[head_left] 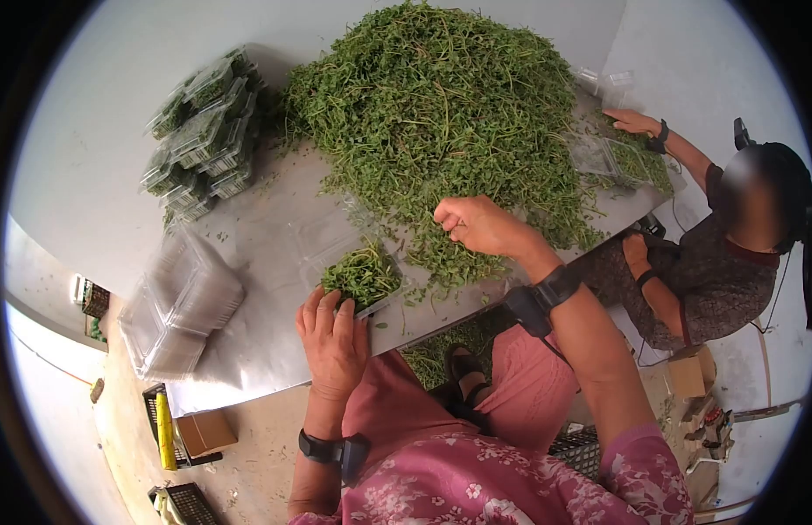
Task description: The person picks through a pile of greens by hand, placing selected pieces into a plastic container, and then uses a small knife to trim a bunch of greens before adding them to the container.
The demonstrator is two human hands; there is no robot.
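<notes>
An open clear plastic box (314,241) holds a small heap of green leafy stems (364,276) near the table's front edge. My left hand (333,343) rests at the box's near left corner, fingers stretched out and slightly spread. To the right, my right hand (478,224) is over the lower edge of a large pile of green stems (441,114). Its fingers are curled together, and what lies between them, if anything, is too small to make out.
Filled, closed boxes (204,131) are stacked at the back left. Nested empty boxes (182,302) stand on the metal table (283,346) at left. A co-worker (721,262) sits at right, one hand by another open box (629,162). Crates and cardboard boxes lie on the floor.
</notes>
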